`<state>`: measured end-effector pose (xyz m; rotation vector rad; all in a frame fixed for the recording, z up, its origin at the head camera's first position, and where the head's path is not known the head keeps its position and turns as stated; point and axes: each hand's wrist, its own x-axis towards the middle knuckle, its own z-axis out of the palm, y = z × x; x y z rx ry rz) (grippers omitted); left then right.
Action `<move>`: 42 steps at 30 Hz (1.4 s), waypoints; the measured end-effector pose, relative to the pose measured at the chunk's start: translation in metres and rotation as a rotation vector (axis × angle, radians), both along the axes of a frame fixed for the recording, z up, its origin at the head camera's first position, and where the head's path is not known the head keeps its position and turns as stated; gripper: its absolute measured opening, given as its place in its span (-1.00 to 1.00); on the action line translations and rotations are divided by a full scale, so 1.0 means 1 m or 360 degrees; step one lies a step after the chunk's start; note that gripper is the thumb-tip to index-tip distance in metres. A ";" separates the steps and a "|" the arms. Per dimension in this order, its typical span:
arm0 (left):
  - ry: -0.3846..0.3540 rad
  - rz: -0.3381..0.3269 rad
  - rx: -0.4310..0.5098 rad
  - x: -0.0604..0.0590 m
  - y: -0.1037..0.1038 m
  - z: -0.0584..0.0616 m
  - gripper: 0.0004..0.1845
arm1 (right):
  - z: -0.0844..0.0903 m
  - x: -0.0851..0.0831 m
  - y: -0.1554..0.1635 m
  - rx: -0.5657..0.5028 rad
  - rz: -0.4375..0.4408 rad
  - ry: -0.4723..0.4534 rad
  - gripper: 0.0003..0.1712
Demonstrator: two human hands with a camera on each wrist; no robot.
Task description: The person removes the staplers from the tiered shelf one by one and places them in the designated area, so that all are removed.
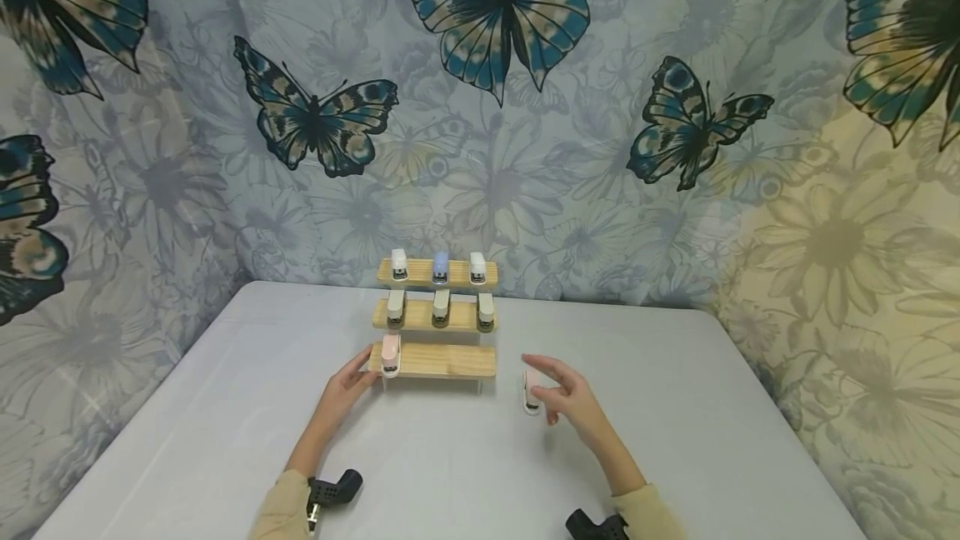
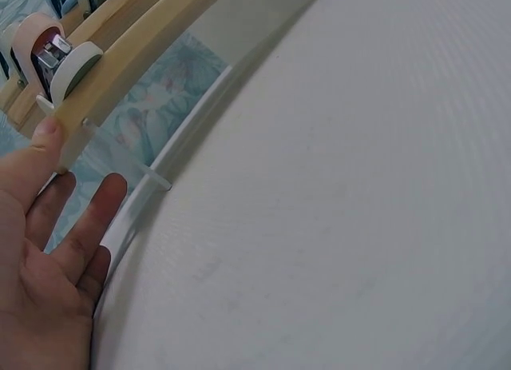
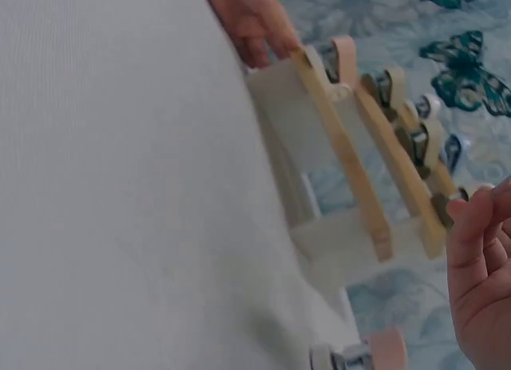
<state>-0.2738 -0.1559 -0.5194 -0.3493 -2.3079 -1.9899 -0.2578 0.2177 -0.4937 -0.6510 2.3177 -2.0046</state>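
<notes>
My left hand (image 1: 350, 383) holds the left end of the lowest board of a three-tier wooden shelf (image 1: 442, 361), thumb at the front edge and fingers below. A pink stapler (image 1: 391, 354) sits at that board's left end, close to the hand. My right hand (image 1: 573, 398) hovers over a second pink stapler (image 1: 531, 394) on the table, its fingers loosely bent. In the right wrist view, this stapler (image 3: 387, 350) shows at the bottom, apart from the right hand (image 3: 487, 266).
On the middle board stand three cream staplers (image 1: 441, 308). The top board carries a blue stapler (image 1: 440, 267) between two white ones. Clear supports hold the shelf up on the white table (image 1: 187, 407). Butterfly-patterned cloth (image 1: 525, 215) hangs behind.
</notes>
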 end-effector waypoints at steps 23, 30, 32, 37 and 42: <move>0.0057 0.0023 0.0038 0.002 -0.001 -0.001 -0.49 | 0.055 -0.010 -0.148 0.0057 0.0303 -0.0399 -0.22; 0.0106 -0.0032 0.0034 0.002 -0.004 0.001 -0.48 | 0.054 -0.033 -0.176 0.0051 0.0183 -0.0701 -0.13; 0.0105 -0.0033 0.0036 0.003 -0.005 0.001 -0.49 | 0.055 -0.035 -0.183 0.0040 0.0185 -0.0761 -0.12; 0.0109 -0.0006 0.0060 0.004 -0.006 0.001 -0.50 | 0.056 -0.037 -0.197 -0.0029 0.0227 -0.0822 -0.07; 0.0160 -0.0120 0.0108 0.000 -0.003 0.000 -0.51 | 0.057 -0.036 -0.197 0.0041 0.0226 -0.0783 -0.08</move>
